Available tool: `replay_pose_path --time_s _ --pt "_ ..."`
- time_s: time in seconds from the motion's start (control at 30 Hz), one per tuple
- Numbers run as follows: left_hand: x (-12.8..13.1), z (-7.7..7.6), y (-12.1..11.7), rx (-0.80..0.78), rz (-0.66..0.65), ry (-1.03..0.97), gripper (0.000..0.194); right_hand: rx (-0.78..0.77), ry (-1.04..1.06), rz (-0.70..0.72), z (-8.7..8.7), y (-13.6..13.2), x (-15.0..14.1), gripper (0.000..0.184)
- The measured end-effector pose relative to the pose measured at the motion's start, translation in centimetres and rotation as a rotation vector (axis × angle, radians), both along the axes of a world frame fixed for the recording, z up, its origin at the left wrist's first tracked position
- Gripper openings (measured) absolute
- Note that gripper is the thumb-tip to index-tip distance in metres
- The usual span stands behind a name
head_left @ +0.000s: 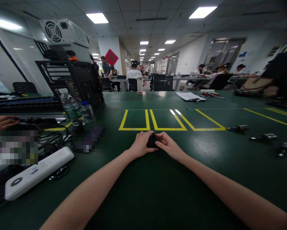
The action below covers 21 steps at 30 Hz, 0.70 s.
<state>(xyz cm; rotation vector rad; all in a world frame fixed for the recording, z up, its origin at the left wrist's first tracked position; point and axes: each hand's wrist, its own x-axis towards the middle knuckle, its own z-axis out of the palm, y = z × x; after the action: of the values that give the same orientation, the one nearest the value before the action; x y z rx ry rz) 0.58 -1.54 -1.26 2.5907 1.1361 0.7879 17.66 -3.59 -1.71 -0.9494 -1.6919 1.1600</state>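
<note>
My left hand [140, 145] and my right hand [168, 145] meet on the green table mat [157, 185], both closed around one small black object [152, 141] held between them. I cannot make out what the object is; most of it is hidden by my fingers. Just beyond my hands lie three yellow taped rectangles [168, 119] on the mat.
Two water bottles [72, 108] and a black computer case [83, 81] stand at the left, with cables and a white device [37, 172]. Another person's hand [1, 122] rests far left. Screwdrivers [239, 128] lie at the right. A cup [139, 86] and papers [190, 95] sit farther back.
</note>
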Motion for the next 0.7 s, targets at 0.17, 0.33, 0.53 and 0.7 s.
replay_pose_path --time_s 0.17,0.33,0.53,0.7 --pt "0.03 0.07 -0.04 0.001 0.003 0.001 0.064 0.023 0.027 -0.033 0.22 -0.04 -0.18 0.016" --pt "-0.05 0.01 -0.01 0.003 -0.002 0.002 0.064 -0.034 -0.034 -0.082 -0.02 0.51 -0.04 0.024" --pt "-0.17 0.25 -0.1 -0.02 -0.014 0.0 0.061 -0.006 -0.034 -0.007 -0.4 0.49 0.02 0.025" --pt "-0.21 0.28 0.03 -0.033 -0.029 -0.012 0.06 -0.001 0.029 -0.012 -0.23 0.05 -0.29 0.018"
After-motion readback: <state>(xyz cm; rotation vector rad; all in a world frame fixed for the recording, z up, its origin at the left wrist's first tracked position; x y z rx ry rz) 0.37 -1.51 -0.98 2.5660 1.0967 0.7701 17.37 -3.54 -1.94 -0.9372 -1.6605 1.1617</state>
